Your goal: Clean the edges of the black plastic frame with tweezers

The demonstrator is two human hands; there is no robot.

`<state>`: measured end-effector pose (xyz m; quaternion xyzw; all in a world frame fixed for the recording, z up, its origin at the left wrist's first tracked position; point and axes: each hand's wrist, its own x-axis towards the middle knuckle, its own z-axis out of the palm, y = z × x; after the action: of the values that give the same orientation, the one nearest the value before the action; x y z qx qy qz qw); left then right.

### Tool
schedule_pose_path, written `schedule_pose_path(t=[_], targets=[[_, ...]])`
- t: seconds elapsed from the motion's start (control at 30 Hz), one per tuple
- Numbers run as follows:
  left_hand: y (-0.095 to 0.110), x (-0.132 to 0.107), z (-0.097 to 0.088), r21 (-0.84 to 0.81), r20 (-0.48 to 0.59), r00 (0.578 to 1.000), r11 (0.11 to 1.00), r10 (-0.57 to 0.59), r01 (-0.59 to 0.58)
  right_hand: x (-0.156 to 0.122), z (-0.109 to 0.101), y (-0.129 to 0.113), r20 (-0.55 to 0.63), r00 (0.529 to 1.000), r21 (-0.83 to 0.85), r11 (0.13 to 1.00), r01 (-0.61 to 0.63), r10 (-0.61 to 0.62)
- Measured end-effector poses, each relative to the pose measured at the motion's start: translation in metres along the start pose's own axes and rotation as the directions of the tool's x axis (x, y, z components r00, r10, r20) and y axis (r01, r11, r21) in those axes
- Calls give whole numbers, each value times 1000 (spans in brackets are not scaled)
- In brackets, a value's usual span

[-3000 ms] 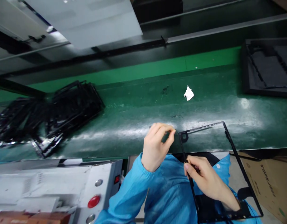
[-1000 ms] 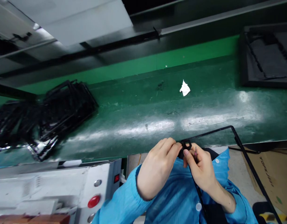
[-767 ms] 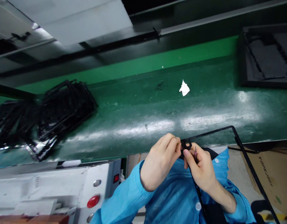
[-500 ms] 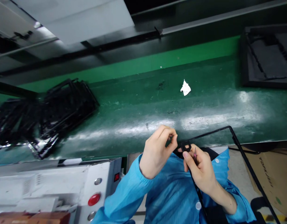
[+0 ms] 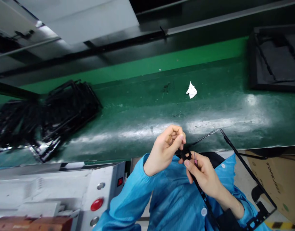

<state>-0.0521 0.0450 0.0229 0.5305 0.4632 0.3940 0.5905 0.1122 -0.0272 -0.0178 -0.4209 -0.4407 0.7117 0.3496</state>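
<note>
My right hand (image 5: 203, 173) grips a thin black rectangular plastic frame (image 5: 202, 192) near one corner, thumb on top. A slim pointed tool with a pink part (image 5: 195, 159) is tucked between the same hand's fingers; its kind is unclear. The held corner carries a wider black piece with an opening. My left hand (image 5: 165, 150) is just beside that corner, thumb and fingertips pinched together. Whether anything small sits in that pinch is hidden. The frame's far side reaches down to the right, over the lap and floor.
A green bench (image 5: 128, 109) runs across the view. Stacked black frames (image 5: 68, 106) lie at its left, a crumpled white scrap (image 5: 192, 90) near the middle, and a dark tray (image 5: 254, 83) at right. Below left stands a machine with a red button (image 5: 96, 204); a cardboard box (image 5: 277, 183) is lower right.
The frame has tilted, bringing its far lower corner into view. My left hand has shifted slightly right, closer to the held corner. My right hand keeps its grip.
</note>
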Motion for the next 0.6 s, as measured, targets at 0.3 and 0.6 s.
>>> schedule_pose_path(t=[0.3, 0.6], targets=[[-12, -5, 0, -258, 23, 994, 960, -110, 112, -1, -20, 6, 136, 980, 369, 911, -184, 143], [-17, -36, 27, -442, -128, 974, 890, -185, 111, -22, -2, 28, -21, 984, 677, 727, -115, 176]])
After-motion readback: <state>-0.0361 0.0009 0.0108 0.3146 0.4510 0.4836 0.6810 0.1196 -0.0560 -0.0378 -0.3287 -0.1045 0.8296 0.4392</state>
